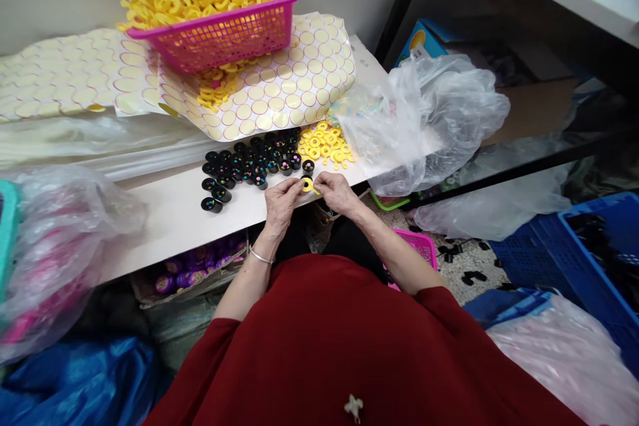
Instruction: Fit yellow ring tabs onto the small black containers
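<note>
Close to the table's front edge, my two hands meet over a small yellow ring [309,181] with a short stem. Dark shows through the ring's hole, and part of a black round cap appears just behind it. My left hand [281,205] pinches the ring and cap from the left side. On the other side, the fingertips of my right hand [337,193] close on the ring's stem. Several black round caps [259,182] with coloured bits inside stand in rows beyond my left hand. A heap of loose yellow rings [324,142] lies behind my right hand.
A pink basket [219,40] heaped with yellow ring pieces stands on sticker sheets [279,103] at the back. Clear plastic bags [414,120] lie on the right, another bag [64,233] on the left. Below are a box of purple items [192,266] and blue crates [554,246].
</note>
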`<state>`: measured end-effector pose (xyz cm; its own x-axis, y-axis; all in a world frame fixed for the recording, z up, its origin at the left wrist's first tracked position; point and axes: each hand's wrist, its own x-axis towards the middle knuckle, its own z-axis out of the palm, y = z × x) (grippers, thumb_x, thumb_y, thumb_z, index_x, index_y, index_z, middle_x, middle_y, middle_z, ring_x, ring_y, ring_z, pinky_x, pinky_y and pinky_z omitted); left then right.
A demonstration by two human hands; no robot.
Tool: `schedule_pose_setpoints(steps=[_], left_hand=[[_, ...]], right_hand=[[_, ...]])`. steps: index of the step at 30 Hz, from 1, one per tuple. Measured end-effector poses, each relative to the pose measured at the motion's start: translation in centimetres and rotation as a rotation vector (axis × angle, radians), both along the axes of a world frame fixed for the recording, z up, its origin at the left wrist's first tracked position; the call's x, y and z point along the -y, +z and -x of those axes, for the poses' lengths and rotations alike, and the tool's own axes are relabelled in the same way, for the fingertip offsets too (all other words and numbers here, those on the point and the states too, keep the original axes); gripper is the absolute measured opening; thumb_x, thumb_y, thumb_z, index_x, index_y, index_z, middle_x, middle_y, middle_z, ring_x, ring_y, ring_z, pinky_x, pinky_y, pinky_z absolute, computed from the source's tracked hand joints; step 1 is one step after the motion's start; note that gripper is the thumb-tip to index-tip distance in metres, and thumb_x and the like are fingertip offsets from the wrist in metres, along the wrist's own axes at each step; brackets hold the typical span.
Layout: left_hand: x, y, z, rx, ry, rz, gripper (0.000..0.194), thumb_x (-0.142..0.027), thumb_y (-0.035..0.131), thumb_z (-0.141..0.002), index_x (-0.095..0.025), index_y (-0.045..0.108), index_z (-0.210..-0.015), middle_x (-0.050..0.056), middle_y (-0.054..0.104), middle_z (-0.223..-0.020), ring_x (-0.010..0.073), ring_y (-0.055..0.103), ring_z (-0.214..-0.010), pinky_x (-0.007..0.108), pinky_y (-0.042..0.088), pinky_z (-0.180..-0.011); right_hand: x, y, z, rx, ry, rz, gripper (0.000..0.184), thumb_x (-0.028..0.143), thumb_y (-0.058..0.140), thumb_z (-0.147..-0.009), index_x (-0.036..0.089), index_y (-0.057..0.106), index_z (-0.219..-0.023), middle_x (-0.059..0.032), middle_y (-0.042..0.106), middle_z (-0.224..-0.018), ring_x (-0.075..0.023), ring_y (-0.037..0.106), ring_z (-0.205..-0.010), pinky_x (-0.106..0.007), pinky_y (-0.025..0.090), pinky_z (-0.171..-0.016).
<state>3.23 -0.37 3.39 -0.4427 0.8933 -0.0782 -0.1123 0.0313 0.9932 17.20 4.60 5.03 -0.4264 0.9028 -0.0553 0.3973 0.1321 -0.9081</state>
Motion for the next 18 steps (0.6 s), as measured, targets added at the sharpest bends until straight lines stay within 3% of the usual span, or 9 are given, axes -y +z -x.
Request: schedule_pose_setpoints(steps=[7, 18], left_hand=[[-1.6, 0.6, -0.2, 0.046, 0.059, 0.064, 0.017, -0.030, 0.072, -0.056, -0.014, 0.068, -0.061, -0.003, 0.056, -0.049, 0.0070, 0.046, -0.046, 0.021, 0.039, -0.048], [-2.2, -0.7, -0.4, -0.050, 0.059, 0.062, 0.018, -0.030, 0.073, -0.056, -0.015, 0.069, -0.063, -0.001, 0.060, -0.054, 0.0094, 0.050, -0.052, 0.022, 0.040, -0.051]], right_hand=[[0.7, 0.0, 1.2, -0.176, -0.095, 0.017, 0.016, 0.034, 0.052, -0.072, 0.018, 0.052, -0.072, 0.0033, 0.049, -0.067, -0.0111, 0.043, -0.064, -0.025, 0.035, -0.064], [0.2, -1.3, 1.6, -0.263, -0.234, 0.144, 0.015, 0.032, 0.055, -0.067, 0.018, 0.050, -0.066, 0.0050, 0.046, -0.060, -0.0096, 0.039, -0.059, -0.024, 0.032, -0.058]])
